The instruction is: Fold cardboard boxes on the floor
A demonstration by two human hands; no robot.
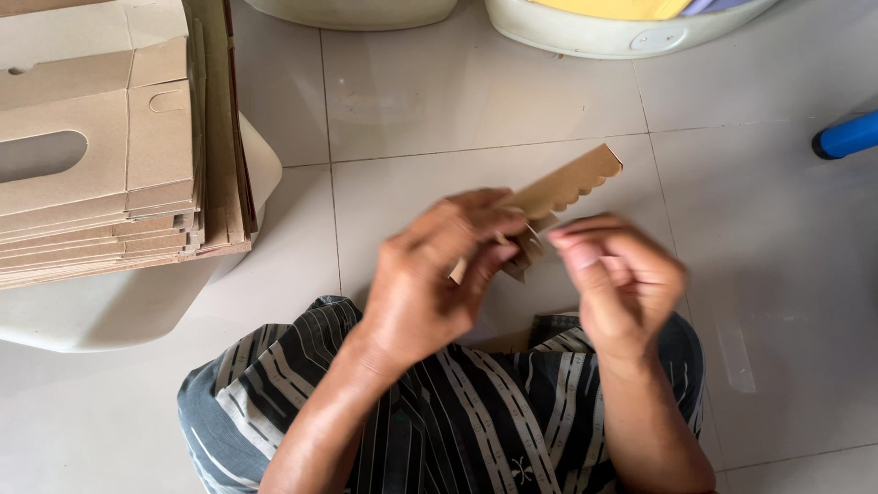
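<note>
While sitting on the tiled floor [512, 101], the person is holding a brown cardboard piece [560, 190] up over the lap. Left hand [437, 274] is pinching its lower end, fingers closing around it. Right hand [615, 274] is blurring just beside it, fingers curling at the folded tab near the middle; whether they are actually gripping it is not clear. Long axis is running from lower left up to the scalloped end at upper right, away from the body. Left hand is the nearer, firmer hold. Stack of flat cardboard blanks [110, 155] is sitting on a white stool [119, 302] well to the left.
</note>
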